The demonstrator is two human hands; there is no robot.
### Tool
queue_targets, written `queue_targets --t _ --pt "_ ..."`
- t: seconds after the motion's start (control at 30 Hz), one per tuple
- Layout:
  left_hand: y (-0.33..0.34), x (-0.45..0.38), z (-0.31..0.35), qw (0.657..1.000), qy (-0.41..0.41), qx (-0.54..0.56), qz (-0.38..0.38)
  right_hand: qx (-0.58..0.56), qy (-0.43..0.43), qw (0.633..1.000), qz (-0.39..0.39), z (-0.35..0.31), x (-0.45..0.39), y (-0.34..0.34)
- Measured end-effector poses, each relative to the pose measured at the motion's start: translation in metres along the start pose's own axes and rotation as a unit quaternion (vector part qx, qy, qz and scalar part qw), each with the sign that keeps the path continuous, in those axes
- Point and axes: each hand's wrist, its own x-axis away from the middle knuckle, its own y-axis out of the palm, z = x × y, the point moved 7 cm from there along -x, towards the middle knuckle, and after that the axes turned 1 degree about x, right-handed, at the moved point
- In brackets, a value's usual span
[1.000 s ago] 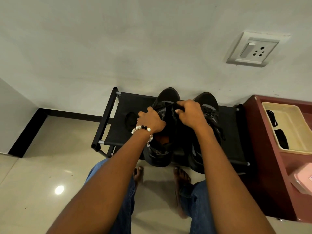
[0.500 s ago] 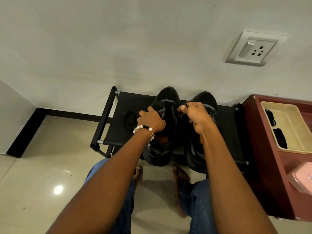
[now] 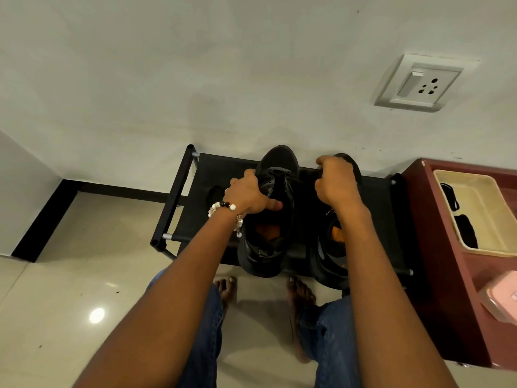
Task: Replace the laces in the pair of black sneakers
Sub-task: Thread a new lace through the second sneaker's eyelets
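Black fabric shoe rack (image 3: pixel 383 208) against pale wall (image 3: pixel 195 79); hands gripping left sneaker (image 3: pixel 268 247) and lace (image 3: pixel 307 175).

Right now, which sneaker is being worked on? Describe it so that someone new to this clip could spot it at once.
Start at the black shoe rack against the wall, under the wall socket. Two black sneakers sit on it side by side. It is the left sneaker, held at its side by the left hand with the beaded bracelet; the other sneaker lies mostly under the right forearm.
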Motion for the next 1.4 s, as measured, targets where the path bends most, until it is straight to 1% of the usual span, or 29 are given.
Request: queue_targets --t 0.07,0.17,0.23,0.27,0.3,0.37,0.4,0.47,0.57,0.73,0.87,1.1,1.3,1.4 --pt "-0.005 0.001 0.005 0.999 0.021 0.031 -0.001 -0.037 -0.022 0.999 0.021 0.001 -0.001 0.000" --pt "-0.010 0.004 0.011 0.996 0.048 0.079 0.006 -0.056 -0.022 0.995 0.074 0.006 -0.007 -0.004" --pt "-0.009 0.005 0.012 0.995 0.055 0.080 0.009 -0.087 -0.022 0.988 0.122 0.006 -0.008 -0.010" --pt "-0.008 0.006 0.012 0.996 0.059 0.073 0.011 -0.128 -0.025 0.982 0.135 0.005 -0.007 -0.011" --pt "-0.008 0.007 0.013 0.996 0.065 0.064 0.015 -0.188 -0.030 0.973 0.133 0.002 -0.005 -0.010" --pt "-0.009 0.007 0.014 0.995 0.073 0.056 0.028 -0.296 -0.040 0.950 0.088 -0.007 0.000 -0.001" --pt "-0.009 0.007 0.014 0.995 0.077 0.055 0.031 -0.308 -0.048 0.948 0.062 -0.012 0.002 0.005" --pt "-0.009 0.007 0.014 0.995 0.081 0.058 0.033 -0.256 -0.077 0.963 0.030 -0.022 0.004 0.016" --pt "-0.012 0.007 0.012 0.993 0.079 0.070 0.044 -0.186 -0.087 0.979 0.021 -0.030 0.002 0.028" --pt "-0.013 0.005 0.008 0.990 0.069 0.109 0.059 -0.161 -0.041 0.985 0.038 -0.029 -0.003 0.038" --pt "-0.013 0.002 0.003 0.986 0.060 0.141 0.064 -0.125 -0.045 0.990 0.051 -0.035 -0.001 0.038" --pt "-0.014 -0.001 -0.001 0.983 0.050 0.168 0.049 -0.134 -0.056 0.989 0.032 -0.035 -0.003 0.039" --pt "-0.013 -0.001 -0.001 0.982 0.051 0.182 0.013 -0.190 -0.024 0.980 0.048 -0.030 -0.003 0.049" --pt "-0.013 -0.002 0.000 0.983 0.055 0.173 -0.001 -0.248 0.015 0.967 0.060 -0.026 -0.003 0.057"
